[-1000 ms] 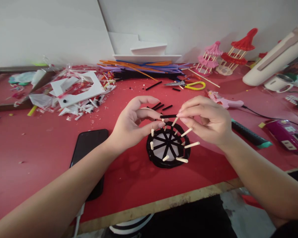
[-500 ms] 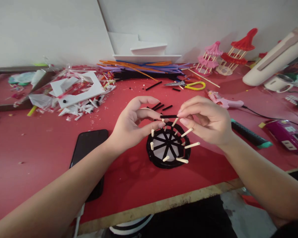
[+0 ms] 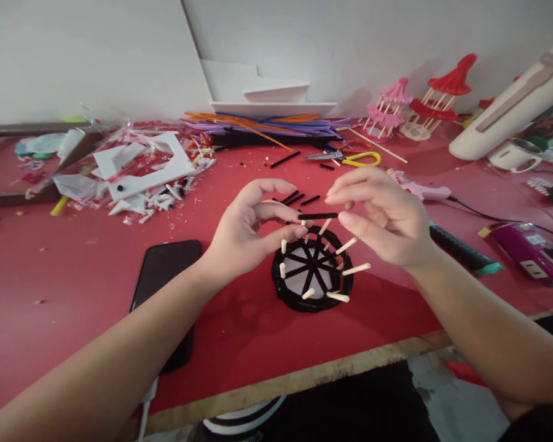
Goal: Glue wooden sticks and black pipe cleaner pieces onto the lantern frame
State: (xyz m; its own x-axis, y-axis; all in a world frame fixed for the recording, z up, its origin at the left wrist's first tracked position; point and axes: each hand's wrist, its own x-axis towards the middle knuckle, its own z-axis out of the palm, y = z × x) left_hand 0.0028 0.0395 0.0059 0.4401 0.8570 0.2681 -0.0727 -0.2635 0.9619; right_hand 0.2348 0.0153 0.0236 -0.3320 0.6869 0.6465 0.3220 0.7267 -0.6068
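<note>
Round black frame, spoked over a white disc, on the red table near the centre of the scene; pale sticks rise around its rim. To its left lies a dark phone. Over the frame's far side, a short black strip runs left to right. The left hand has its thumb and fingertips at the strip's left end; whether they pinch it cannot be told. The right hand has thumb and fingers apart with nothing between them, the thumb tip just beside the strip's right end; contact is unclear. Beyond the hands lie more short black pieces; to the right, a pink glue gun. Farther off are yellow-handled scissors, then, at the wall, a bundle of coloured stems.
</note>
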